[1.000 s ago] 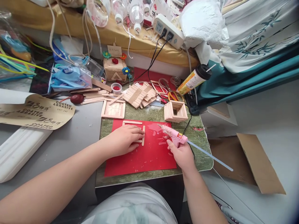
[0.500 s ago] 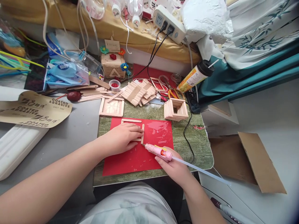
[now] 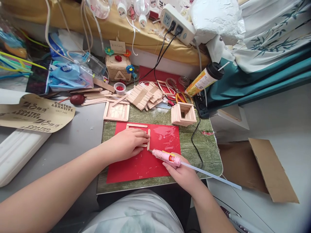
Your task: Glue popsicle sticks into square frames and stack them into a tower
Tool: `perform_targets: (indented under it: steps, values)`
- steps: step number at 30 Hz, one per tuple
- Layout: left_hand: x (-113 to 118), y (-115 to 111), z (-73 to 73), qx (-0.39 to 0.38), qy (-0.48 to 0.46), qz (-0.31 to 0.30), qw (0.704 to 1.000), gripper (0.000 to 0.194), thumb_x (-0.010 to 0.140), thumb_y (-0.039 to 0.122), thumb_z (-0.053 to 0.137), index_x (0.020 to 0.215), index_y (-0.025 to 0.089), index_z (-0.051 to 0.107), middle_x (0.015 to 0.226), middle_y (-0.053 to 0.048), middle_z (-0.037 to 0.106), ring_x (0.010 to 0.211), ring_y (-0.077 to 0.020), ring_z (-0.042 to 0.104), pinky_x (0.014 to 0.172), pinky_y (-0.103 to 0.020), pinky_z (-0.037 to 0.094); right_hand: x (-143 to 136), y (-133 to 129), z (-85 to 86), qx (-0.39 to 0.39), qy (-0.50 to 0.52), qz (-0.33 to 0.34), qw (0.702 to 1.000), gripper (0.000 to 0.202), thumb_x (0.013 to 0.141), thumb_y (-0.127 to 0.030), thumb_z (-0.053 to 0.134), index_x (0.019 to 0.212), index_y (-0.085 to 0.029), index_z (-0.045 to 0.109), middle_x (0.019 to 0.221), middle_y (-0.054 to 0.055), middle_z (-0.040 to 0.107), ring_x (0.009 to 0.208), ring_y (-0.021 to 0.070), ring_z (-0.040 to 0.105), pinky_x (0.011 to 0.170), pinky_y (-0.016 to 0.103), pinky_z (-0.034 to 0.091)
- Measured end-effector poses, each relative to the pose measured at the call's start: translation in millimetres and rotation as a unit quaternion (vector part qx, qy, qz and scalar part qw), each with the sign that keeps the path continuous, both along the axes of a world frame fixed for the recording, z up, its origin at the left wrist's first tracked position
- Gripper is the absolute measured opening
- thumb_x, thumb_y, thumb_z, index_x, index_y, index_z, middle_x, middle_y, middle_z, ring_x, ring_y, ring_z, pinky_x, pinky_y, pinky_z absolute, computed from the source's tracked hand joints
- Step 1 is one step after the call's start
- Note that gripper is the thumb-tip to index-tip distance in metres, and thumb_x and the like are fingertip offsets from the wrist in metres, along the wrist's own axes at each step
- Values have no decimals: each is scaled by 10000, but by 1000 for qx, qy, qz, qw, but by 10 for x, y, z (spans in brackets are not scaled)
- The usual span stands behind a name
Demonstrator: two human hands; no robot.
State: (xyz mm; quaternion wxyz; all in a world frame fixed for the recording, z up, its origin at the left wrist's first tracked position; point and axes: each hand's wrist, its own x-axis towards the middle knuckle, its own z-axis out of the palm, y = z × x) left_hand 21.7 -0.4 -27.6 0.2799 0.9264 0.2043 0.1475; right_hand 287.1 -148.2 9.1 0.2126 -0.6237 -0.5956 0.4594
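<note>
My right hand (image 3: 181, 170) is wrapped round a pink glue gun (image 3: 166, 157), a long translucent glue stick (image 3: 213, 176) poking out of its back. The gun's nozzle is at the lower end of an upright wooden stick (image 3: 148, 140). My left hand (image 3: 130, 144) lies over other sticks on a red sheet (image 3: 138, 168), its fingertips touching the upright stick. One stick (image 3: 137, 125) shows above that hand, and part of another shows below it. What lies under the palm is hidden.
Behind the sheet are a stick frame (image 3: 116, 111), bundled sticks (image 3: 140, 97) and a stacked square of sticks (image 3: 184, 114). A paper cup (image 3: 202, 79) stands back right, near a power strip (image 3: 178, 24). A black cord (image 3: 194, 139) runs down the right side.
My right hand and the glue gun have shifted very slightly right. My left hand stays in place on the sticks.
</note>
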Motion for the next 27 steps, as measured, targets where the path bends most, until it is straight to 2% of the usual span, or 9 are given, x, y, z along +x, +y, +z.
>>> perform_targets:
  steps: [6, 21, 27]
  values:
    - [6, -8, 9, -6, 13, -2, 1000, 375, 981, 219, 628, 1345, 257, 710, 1413, -64, 703, 1290, -254, 662, 1146, -406, 509, 5, -18, -33, 13, -7, -16, 1000, 350, 1019, -394, 615, 1352, -381, 722, 1300, 18, 774, 1262, 313, 707, 1114, 505, 582]
    - [2, 1, -7, -3, 8, -4, 1000, 357, 986, 213, 624, 1329, 254, 716, 1391, -70, 713, 1273, -254, 671, 1133, -405, 514, 29, -25, -73, -1, -4, -18, 1000, 356, 1022, -412, 610, 1360, -383, 715, 1317, 14, 765, 1279, 327, 695, 1128, 526, 568]
    - [10, 28, -39, -6, -2, -7, 1000, 313, 1006, 264, 632, 1304, 265, 729, 1380, -72, 720, 1263, -255, 680, 1113, -390, 527, 26, -18, -30, 12, -1, 0, 1000, 369, 1046, -387, 586, 1399, -363, 691, 1350, 35, 748, 1292, 311, 685, 1129, 520, 565]
